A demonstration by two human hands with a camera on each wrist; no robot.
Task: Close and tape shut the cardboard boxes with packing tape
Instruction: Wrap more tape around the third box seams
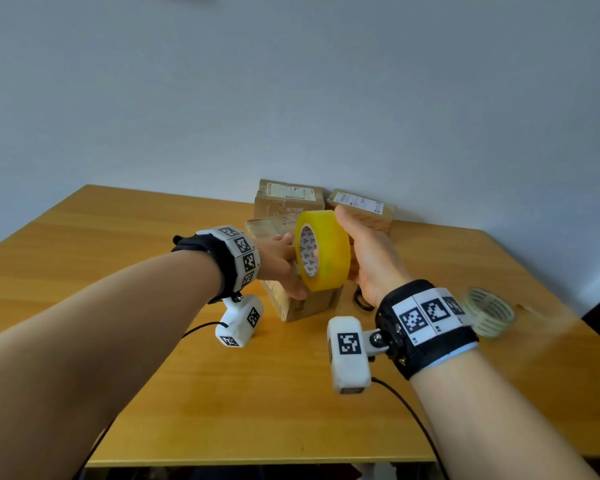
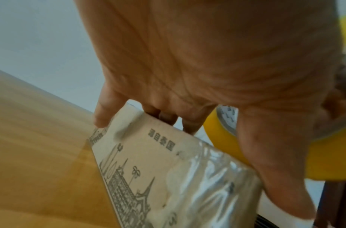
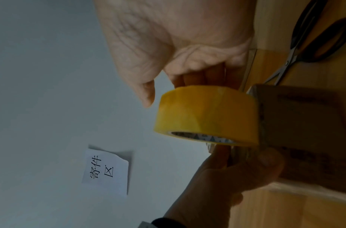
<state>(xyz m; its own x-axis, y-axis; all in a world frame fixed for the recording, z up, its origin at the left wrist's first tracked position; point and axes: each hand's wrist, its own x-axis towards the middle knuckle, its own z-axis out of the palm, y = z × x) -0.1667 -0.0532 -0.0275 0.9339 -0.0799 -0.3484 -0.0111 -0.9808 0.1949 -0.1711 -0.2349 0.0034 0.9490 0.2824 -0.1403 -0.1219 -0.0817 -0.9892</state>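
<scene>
Box (image 1: 302,299) I'm working on sits near table (image 1: 118,271) centre, brown cardboard with a printed temple drawing on its side and crinkled clear tape already across the top. Its long axis runs roughly from 5 o'clock toward 11 o'clock in my head view, near corner pointing at me. My left hand (image 1: 278,261) lies on the box top, thumb down the near side and fingers (image 2: 107,108) curled over the far edge, so it grips the box. My right hand (image 1: 371,258) holds the yellow packing tape roll (image 1: 323,251) just above the box, thumb at the roll's 12 o'clock and the other fingers behind it; grasping, not released. Roll stands on edge, its core axis about level, the open white core facing 9 o'clock toward my left hand. I cannot tell whether a tape end is pulled free.

Two more taped cardboard boxes (image 1: 288,199) with shipping labels stand at 12 o'clock against the wall, a third partly hidden behind my left hand. Scissors (image 3: 304,43) lie on the table just beside the box at 3 o'clock. A nearly spent tape roll (image 1: 489,313) is at 3 o'clock, well apart, blurred. A paper note (image 3: 107,171) hangs on the wall.
</scene>
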